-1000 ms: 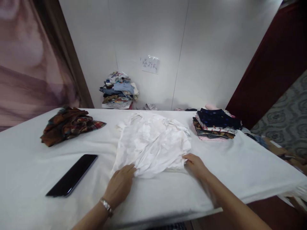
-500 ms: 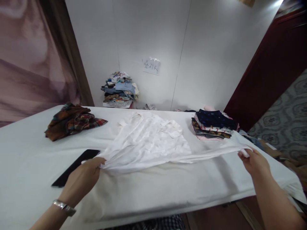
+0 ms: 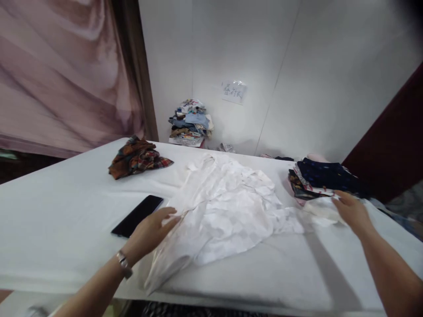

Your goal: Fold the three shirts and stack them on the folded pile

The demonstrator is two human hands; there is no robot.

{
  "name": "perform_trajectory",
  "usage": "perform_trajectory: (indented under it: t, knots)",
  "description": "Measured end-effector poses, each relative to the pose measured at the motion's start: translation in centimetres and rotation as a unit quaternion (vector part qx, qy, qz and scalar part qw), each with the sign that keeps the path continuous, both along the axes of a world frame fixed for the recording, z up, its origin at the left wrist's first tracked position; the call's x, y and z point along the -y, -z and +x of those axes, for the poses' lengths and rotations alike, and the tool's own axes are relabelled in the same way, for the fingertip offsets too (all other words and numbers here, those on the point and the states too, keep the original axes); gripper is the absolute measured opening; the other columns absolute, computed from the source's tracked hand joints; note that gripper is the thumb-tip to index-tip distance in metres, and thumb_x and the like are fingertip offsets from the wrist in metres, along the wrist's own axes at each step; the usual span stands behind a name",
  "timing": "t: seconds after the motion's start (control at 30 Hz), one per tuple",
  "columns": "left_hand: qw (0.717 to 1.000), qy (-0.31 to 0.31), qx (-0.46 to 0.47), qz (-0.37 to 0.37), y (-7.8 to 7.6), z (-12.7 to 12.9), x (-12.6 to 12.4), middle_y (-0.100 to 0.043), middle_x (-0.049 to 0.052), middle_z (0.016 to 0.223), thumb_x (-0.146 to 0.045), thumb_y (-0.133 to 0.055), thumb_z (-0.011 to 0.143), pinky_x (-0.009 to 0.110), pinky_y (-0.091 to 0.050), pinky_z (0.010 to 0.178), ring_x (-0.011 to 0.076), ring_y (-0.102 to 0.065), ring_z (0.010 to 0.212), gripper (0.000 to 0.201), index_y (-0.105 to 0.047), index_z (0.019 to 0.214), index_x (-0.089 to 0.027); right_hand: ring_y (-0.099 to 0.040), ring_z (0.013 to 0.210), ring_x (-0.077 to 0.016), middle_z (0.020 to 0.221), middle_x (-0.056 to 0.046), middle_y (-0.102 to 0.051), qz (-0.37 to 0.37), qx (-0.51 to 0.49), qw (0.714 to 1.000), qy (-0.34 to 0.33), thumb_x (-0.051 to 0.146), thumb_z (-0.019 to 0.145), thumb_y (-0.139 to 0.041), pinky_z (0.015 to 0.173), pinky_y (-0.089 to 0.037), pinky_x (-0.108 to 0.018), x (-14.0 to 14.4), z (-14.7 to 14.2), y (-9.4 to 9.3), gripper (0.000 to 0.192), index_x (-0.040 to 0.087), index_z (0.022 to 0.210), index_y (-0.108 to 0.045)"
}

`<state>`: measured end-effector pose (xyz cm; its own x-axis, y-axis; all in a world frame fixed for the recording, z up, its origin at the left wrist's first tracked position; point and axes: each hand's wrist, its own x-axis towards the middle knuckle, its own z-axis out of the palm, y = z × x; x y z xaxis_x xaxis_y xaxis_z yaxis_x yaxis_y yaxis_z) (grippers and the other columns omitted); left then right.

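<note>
Position left hand (image 3: 150, 229) low over the left side of the white garment (image 3: 231, 211); note thumb and fingers apart, with fingertips close to the fabric. At right hand (image 3: 355, 213), note fingertips against the outstretched right end, just beside the folded stack (image 3: 320, 174); cannot tell whether clamped or merely resting, owing to blur. To spread the fabric well, draw outward with light, even tension and avoid jerking. Ease creases from the centre toward the edges instead of dragging the whole piece. Steer clear of the phone (image 3: 137, 215), close beside the left hand, and avoid disturbing the stack.

Locate the garment at the middle of the desk (image 3: 66, 215), reaching toward the front edge. Inspect condition: white, seemingly thin and soft, with faint tonal patches; rumpled through the middle, extended toward the right, loosely folded at near left. Treat as prone to wrinkling.
</note>
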<state>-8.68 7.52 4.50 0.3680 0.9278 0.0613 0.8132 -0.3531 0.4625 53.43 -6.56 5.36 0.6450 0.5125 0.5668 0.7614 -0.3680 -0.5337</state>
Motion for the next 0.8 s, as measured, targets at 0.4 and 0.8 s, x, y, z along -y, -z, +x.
perform_trajectory:
  t: [0.4,0.8]
  knots:
    - [0.983,-0.138,-0.116,-0.032,1.2,6.8,-15.3,-0.058,0.022,0.120,-0.042,-0.051,0.078,0.044,-0.045,0.088,0.0356,-0.054,0.113,0.044,-0.063,0.106,-0.010,-0.043,0.130,-0.0271,0.136,-0.013,-0.052,-0.324,0.064,0.919,-0.216,0.042,0.083,-0.044,0.105,-0.037,-0.042,-10.7,-12.4,8.9,0.051,0.016,0.125,-0.057]
    - [0.970,-0.132,0.158,-0.125,-0.2,8.2,-21.9,-0.070,0.007,0.093,-0.032,-0.059,0.076,0.028,-0.053,0.067,0.0209,-0.066,0.082,0.030,-0.063,0.101,-0.017,-0.030,0.138,-0.0241,0.148,-0.007,-0.038,-0.347,0.136,0.915,-0.153,0.040,0.093,-0.030,0.106,-0.029,-0.050,-9.0,-12.9,10.8,0.047,0.024,0.134,-0.047]
